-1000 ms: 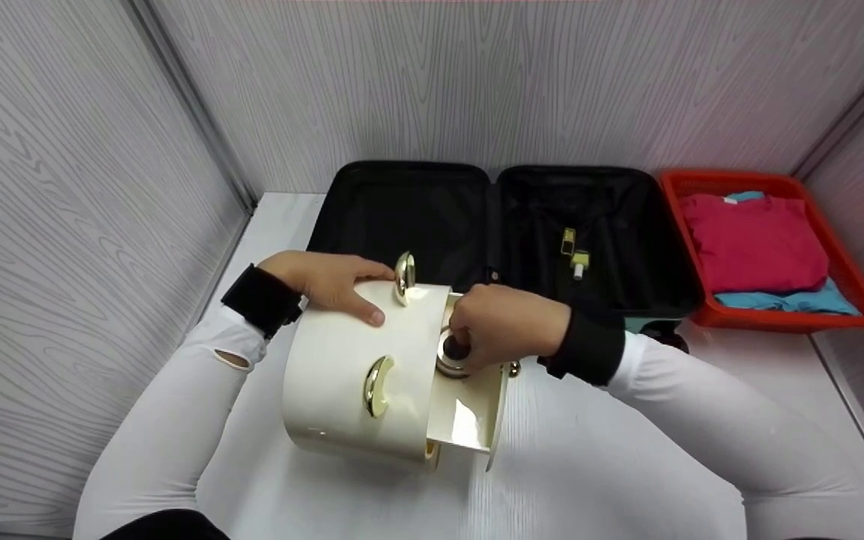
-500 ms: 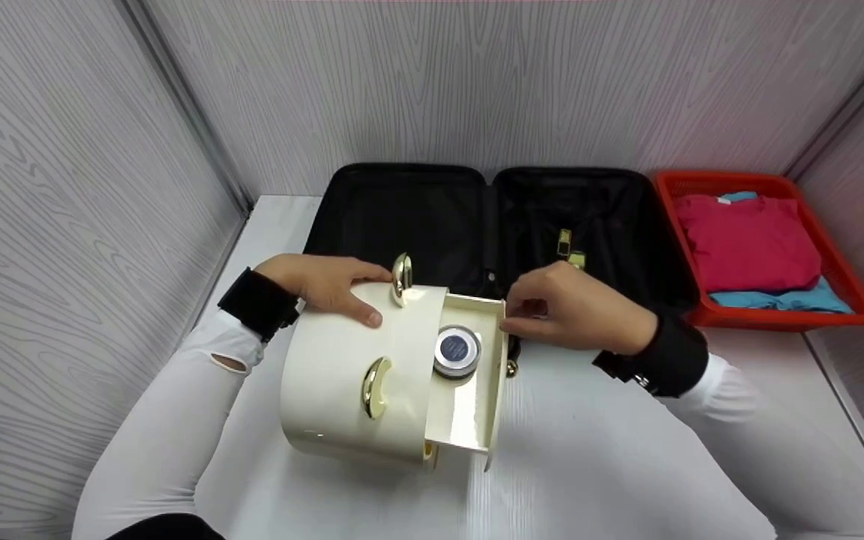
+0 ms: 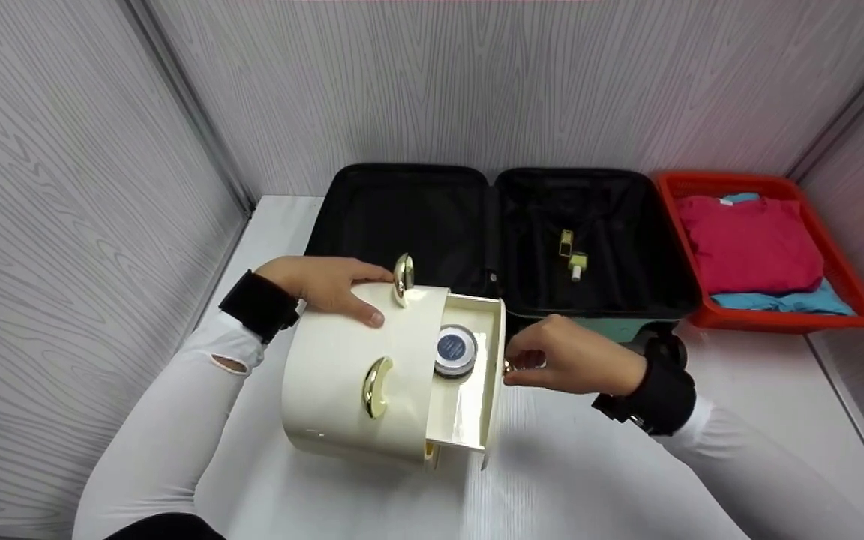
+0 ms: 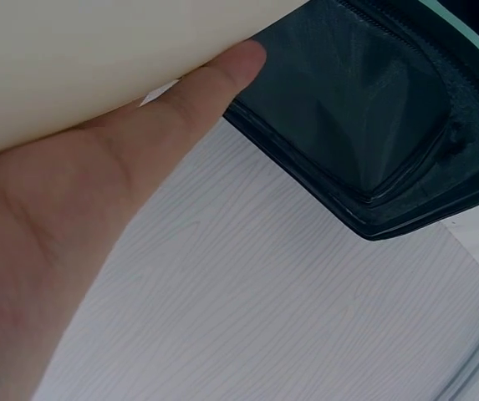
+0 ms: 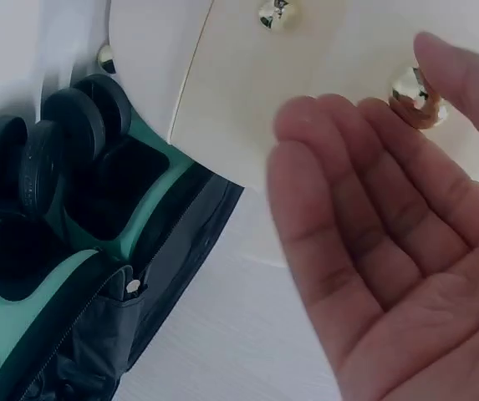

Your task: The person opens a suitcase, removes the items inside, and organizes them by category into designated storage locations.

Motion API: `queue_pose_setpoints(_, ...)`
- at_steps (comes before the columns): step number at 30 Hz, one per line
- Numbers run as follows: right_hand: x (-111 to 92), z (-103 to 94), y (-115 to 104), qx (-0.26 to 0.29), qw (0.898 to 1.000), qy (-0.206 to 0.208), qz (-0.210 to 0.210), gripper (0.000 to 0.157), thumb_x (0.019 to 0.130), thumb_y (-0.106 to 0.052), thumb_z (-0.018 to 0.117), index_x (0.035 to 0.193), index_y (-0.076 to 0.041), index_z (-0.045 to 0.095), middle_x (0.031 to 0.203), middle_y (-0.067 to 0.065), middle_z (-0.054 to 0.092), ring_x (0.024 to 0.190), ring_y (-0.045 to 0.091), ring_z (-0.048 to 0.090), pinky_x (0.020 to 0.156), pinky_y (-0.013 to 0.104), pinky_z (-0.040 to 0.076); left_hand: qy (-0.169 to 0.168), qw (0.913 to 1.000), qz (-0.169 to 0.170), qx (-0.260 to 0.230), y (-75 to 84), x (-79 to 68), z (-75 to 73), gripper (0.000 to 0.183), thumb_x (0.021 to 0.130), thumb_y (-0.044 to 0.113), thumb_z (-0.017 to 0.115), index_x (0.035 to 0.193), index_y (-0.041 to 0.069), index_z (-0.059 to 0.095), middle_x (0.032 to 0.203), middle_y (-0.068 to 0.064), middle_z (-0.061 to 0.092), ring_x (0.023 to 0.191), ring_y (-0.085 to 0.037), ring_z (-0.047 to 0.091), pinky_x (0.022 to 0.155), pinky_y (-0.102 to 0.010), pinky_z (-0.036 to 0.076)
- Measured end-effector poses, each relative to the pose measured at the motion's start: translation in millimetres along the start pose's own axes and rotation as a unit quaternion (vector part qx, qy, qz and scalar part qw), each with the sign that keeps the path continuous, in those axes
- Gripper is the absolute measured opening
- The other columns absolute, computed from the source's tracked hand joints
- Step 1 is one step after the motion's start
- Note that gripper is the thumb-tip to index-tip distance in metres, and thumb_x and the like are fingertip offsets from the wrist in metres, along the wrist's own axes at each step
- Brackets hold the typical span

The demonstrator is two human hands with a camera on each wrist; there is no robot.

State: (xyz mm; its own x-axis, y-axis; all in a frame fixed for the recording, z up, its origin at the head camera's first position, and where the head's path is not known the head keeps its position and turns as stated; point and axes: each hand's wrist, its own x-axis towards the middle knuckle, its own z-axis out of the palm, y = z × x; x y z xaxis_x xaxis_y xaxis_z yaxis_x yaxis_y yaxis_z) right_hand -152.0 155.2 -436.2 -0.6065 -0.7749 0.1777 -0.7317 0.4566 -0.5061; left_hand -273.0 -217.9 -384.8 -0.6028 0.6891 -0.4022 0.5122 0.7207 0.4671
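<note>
A glossy cream storage box [image 3: 334, 382] with drawers and two gold crescent-shaped pieces stands in the middle of the head view. Its top drawer [image 3: 466, 420] is pulled out to the right. Inside lies a round silver jar [image 3: 454, 349] with a dark blue label, close to the box's edge. My left hand [image 3: 331, 285] rests on the box's far left side, thumb on top, fingers extended along its edge. My right hand [image 3: 574, 356] is at the drawer front, thumb and fingertips on either side of a gold knob [image 5: 413, 96]; a second knob [image 5: 278, 14] shows beside it.
Behind the box an open suitcase [image 3: 402, 217] with a black interior holds a gold-framed item [image 3: 566, 242] and a small yellow-green bottle with a white cap [image 3: 577, 267]. A red basket [image 3: 784, 319] with folded pink and blue clothes stands at right. Patterned walls enclose the table.
My right hand has let go of the silver jar in the drawer, moved right and come down to the knob. The drawer has slid in slightly. The left hand stays put.
</note>
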Motion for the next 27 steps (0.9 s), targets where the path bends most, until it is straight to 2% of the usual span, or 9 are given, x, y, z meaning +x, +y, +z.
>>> queue_pose_setpoints(7,16,16.2,-2,0.012,0.999,0.036,-0.017,0.01,0.1,-0.017,0.081,0.1,-0.007,0.079,0.087,0.002,0.076,0.076,0.007,0.068,0.069,0.027,0.06,-0.019,0.9995,0.017,-0.021,2.2,2.7,-3.1,0.066,0.097,0.042,0.079,0.151,0.011,0.055,0.14,-0.01,0.065,0.134,-0.027,0.058,0.121,-0.049,0.042)
queue_pose_setpoints(14,32,30.3,-4,0.038,0.997,0.061,-0.02,0.013,0.102,-0.017,0.079,0.105,-0.004,0.08,0.094,0.006,0.08,0.078,0.012,0.073,0.07,0.026,0.062,-0.028,0.999,-0.009,-0.033,10.7,3.6,-4.8,0.063,0.096,0.043,0.081,0.146,0.015,0.056,0.138,-0.008,0.063,0.131,-0.024,0.058,0.118,-0.044,0.044)
queue_pose_setpoints(20,40,40.7,-7,0.056,0.995,0.082,-0.007,0.015,0.102,-0.019,0.079,0.106,-0.004,0.08,0.092,0.005,0.081,0.079,0.013,0.073,0.072,0.027,0.062,-0.036,0.9993,-0.009,-0.009,18.9,4.1,-7.6,0.065,0.095,0.046,0.081,0.147,0.016,0.057,0.141,-0.007,0.064,0.135,-0.025,0.057,0.123,-0.047,0.041)
queue_pose_setpoints(27,39,51.1,-5,0.074,0.99,0.121,-0.005,0.018,0.101,-0.018,0.079,0.107,-0.001,0.078,0.094,0.008,0.081,0.083,0.017,0.076,0.075,0.03,0.064,-0.049,0.9988,0.005,0.01,24.5,9.1,-13.4,0.06,0.095,0.044,0.081,0.144,0.015,0.06,0.141,-0.01,0.065,0.133,-0.027,0.058,0.123,-0.049,0.041)
